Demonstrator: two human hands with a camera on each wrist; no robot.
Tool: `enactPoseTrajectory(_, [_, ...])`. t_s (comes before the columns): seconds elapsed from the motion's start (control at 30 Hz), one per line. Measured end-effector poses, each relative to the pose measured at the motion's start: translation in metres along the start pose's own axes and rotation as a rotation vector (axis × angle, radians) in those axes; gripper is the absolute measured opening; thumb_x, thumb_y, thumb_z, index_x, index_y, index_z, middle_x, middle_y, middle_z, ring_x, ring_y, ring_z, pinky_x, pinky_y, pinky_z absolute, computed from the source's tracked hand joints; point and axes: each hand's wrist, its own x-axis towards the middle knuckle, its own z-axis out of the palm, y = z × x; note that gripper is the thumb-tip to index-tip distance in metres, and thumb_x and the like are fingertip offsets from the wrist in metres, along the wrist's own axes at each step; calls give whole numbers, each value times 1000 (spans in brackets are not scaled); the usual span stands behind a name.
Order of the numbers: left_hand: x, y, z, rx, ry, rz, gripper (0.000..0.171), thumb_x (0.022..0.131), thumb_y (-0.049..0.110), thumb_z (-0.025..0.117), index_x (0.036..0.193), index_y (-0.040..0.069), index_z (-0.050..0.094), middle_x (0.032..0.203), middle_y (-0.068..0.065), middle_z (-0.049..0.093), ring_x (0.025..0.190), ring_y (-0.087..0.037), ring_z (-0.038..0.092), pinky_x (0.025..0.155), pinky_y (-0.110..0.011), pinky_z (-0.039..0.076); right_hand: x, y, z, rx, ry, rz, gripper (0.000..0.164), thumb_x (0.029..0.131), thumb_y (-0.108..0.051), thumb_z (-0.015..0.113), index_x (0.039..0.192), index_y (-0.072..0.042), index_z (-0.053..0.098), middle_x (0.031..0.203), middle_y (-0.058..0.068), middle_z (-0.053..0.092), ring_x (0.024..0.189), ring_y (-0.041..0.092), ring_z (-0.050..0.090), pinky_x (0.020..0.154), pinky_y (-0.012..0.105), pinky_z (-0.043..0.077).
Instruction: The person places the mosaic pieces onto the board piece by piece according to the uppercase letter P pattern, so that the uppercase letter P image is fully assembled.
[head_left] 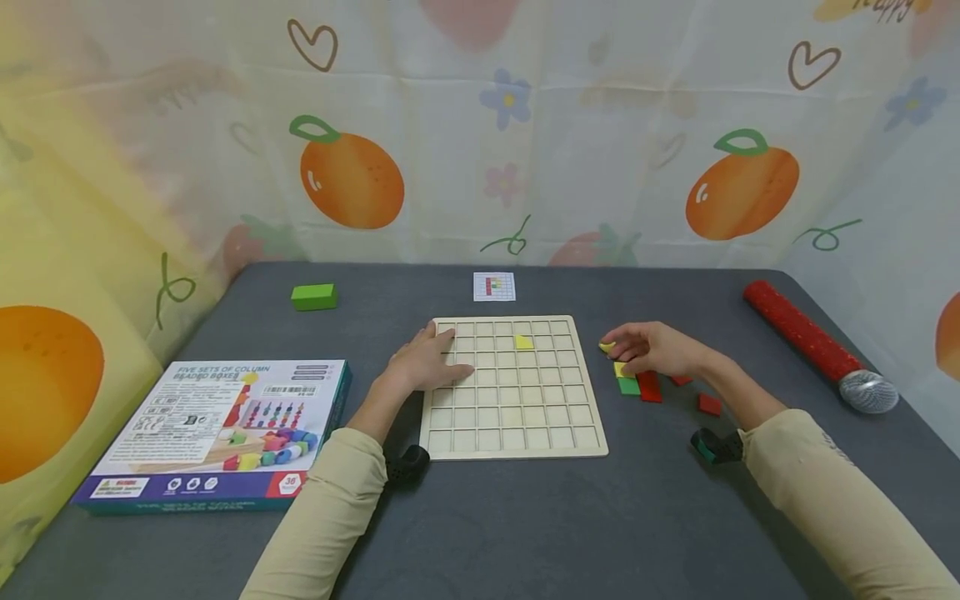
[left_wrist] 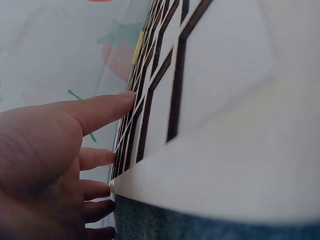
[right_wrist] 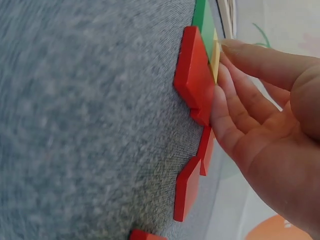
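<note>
A pale wooden grid board (head_left: 515, 417) lies flat, with one yellow tile (head_left: 523, 342) in an upper cell. My left hand (head_left: 423, 360) rests on the board's left edge, its fingers spread and the thumb reaching over the cells. To the right of the board, my right hand (head_left: 656, 348) is low over loose tiles, thumb and fingers apart. One yellow piece (head_left: 607, 347) shows beneath its fingertips and another yellow tile (head_left: 619, 370) by the thumb. A green tile (head_left: 628, 387) and red tiles (right_wrist: 196, 75) lie beside them. The fingers partly hide the yellow pieces.
A small card with a coloured grid pattern (head_left: 494, 287) lies behind the board. A green block (head_left: 314, 297) stands at the back left, above a boxed set (head_left: 217, 425). A red microphone (head_left: 813, 337) lies at the right. Another red tile (head_left: 708, 404) is near the right wrist.
</note>
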Motion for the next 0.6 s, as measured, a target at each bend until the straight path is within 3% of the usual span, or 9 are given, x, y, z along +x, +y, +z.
enactPoseTrajectory(0.27, [-1, -1, 0, -2, 5, 5, 75, 94, 44, 56, 151, 5, 26, 156, -23, 7, 142, -36, 7, 110, -54, 13, 0, 6, -2, -70, 2, -50, 45, 86, 7, 65, 128, 11, 50, 113, 22, 57, 102, 33, 55, 85, 28, 48])
enactPoseTrajectory(0.6, [-3, -1, 0, -10, 2, 11, 75, 94, 44, 56, 151, 6, 25, 156, -23, 6, 142, -37, 7, 110, -56, 13, -3, 6, -2, -124, 7, -80, 45, 84, 5, 69, 125, 11, 52, 111, 20, 59, 100, 32, 55, 83, 31, 50])
